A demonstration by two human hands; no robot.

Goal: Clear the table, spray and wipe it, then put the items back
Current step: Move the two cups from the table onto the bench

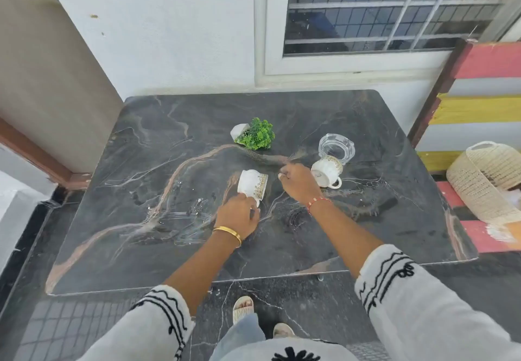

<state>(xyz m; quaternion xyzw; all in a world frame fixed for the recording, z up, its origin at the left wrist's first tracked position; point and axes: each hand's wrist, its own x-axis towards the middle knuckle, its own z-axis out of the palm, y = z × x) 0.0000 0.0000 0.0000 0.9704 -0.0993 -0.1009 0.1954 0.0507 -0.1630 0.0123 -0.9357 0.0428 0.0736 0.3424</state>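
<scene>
The dark marble table (pixel 141 191) carries two white cups with gold trim. My left hand (pixel 238 215) grips the handle of the left cup (pixel 251 184), which is tilted on its side. The second cup (pixel 327 172) lies on its side to the right. My right hand (pixel 298 183) rests against that cup's base with its fingers curled, and what they hold is hidden. A small green plant in a white pot (pixel 253 135) lies tipped over further back. A clear glass ashtray (pixel 336 146) stands behind the second cup.
The table stands against a white wall under a barred window (pixel 394 8). A striped bench (pixel 485 107) with a woven cream basket (pixel 485 180) is at the right. My feet in sandals show below the near table edge.
</scene>
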